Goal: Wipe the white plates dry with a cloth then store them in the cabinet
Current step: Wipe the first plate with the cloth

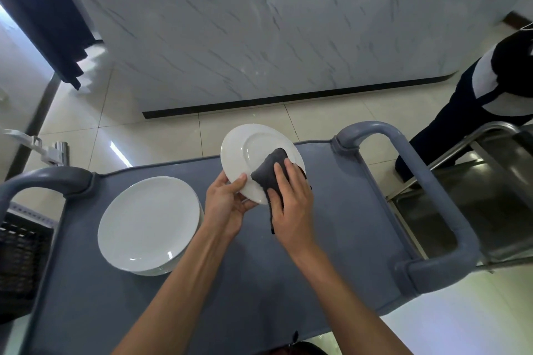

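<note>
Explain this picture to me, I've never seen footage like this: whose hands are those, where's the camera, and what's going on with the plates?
There is no machine here. A camera worn on a person's head looks down at their own two hands. The left hand grips the rim of a white plate, held tilted above a grey cart. The right hand presses a dark grey cloth onto that plate. A stack of white plates rests on the cart's left side. Another person stands at the right edge.
</note>
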Motion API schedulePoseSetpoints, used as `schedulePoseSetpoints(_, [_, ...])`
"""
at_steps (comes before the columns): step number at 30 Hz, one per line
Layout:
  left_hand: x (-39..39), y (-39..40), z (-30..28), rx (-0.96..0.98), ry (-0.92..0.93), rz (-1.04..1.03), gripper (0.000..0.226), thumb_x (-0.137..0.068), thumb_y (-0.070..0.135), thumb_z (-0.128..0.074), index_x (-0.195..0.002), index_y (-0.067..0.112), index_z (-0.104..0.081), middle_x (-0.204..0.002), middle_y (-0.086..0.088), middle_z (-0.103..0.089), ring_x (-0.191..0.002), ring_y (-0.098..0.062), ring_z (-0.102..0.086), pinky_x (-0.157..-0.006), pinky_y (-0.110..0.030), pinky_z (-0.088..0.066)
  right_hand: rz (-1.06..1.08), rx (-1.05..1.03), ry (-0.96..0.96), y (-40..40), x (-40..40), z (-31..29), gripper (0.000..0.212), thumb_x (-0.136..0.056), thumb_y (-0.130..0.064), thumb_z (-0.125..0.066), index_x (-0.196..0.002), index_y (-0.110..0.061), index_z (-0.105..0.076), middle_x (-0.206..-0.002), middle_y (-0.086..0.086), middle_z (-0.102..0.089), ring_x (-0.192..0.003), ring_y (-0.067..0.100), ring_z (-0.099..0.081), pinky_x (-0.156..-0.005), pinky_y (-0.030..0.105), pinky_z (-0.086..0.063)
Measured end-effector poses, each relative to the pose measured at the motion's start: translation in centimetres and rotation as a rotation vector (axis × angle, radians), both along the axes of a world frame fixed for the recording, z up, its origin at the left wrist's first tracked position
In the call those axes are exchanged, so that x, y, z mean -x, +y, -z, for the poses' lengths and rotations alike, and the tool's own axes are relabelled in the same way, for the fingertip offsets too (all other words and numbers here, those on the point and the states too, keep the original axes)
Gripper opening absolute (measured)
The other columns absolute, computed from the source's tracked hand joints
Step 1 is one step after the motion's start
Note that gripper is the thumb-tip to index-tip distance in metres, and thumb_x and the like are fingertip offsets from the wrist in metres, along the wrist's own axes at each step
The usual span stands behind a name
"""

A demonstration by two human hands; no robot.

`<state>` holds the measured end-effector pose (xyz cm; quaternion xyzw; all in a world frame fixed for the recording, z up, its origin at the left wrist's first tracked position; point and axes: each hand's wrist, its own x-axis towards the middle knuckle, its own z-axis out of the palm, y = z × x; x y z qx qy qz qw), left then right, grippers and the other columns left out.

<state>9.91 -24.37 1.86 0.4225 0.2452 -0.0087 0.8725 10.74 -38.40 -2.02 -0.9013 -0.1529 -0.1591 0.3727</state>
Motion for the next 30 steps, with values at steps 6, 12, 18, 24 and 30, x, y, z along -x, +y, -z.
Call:
schedulePoseSetpoints(6, [-0.1,0.2,-0.2,0.009,-0.039,0.037,0.036,-0.098,0.001,-0.054,-0.133,0.006,-0.058,-0.128,-0.02,-0.067,-0.107,-0.035,-0.069,-0.087,-0.056,-0.059,0.092,-0.064,0.028,-0.6,-0.7,-0.5,0.049,-0.103,-0.028,-0.043,-0.151,-0.016,-0.04,-0.161,0.007,-0.032,-0.149,0.025,-0.027,-0.118,0.048,-0.03])
schedulePoseSetpoints(12, [-0.1,1.0,-0.5,-0.006,-0.084,0.085,0.037,-0.097,0.001,-0.054,-0.133,0.01,-0.059,-0.129,-0.016,-0.067,-0.107,-0.033,-0.068,-0.079,-0.05,-0.062,0.151,-0.285,0.201,-1.3,-2.7,-1.9,0.05,-0.105,-0.025,-0.047,-0.153,-0.021,-0.037,-0.163,0.002,-0.026,-0.149,0.017,-0.022,-0.122,0.037,-0.022])
schedulePoseSetpoints(18, [0.1,1.7,-0.8,-0.04,-0.128,0.167,0.045,-0.086,0.006,-0.063,-0.13,0.009,-0.06,-0.121,-0.014,-0.07,-0.102,-0.033,-0.069,-0.075,-0.049,-0.062,0.147,-0.343,0.265,-2.5,-4.6,-2.5,0.05,-0.103,-0.018,-0.05,-0.153,-0.017,-0.039,-0.162,0.003,-0.029,-0.149,0.015,-0.025,-0.122,0.032,-0.022])
schedulePoseSetpoints(24, [0.1,2.3,-1.0,-0.087,-0.152,0.24,0.042,-0.084,0.0,-0.063,-0.125,0.01,-0.064,-0.108,-0.01,-0.073,-0.088,-0.028,-0.072,-0.068,-0.044,-0.063,0.1,-0.33,0.283,-3.1,-6.2,-3.5,0.05,-0.103,-0.016,-0.048,-0.153,-0.016,-0.038,-0.16,0.0,-0.033,-0.147,0.012,-0.028,-0.118,0.022,-0.022])
schedulePoseSetpoints(30, [0.3,2.8,-1.0,-0.168,-0.146,0.334,0.047,-0.075,0.007,-0.071,-0.122,0.008,-0.066,-0.1,-0.012,-0.073,-0.078,-0.026,-0.069,-0.064,-0.042,-0.062,0.019,-0.266,0.251,-3.1,-7.7,-5.0,0.048,-0.104,-0.014,-0.046,-0.151,-0.015,-0.039,-0.159,0.002,-0.036,-0.147,0.014,-0.029,-0.121,0.028,-0.022])
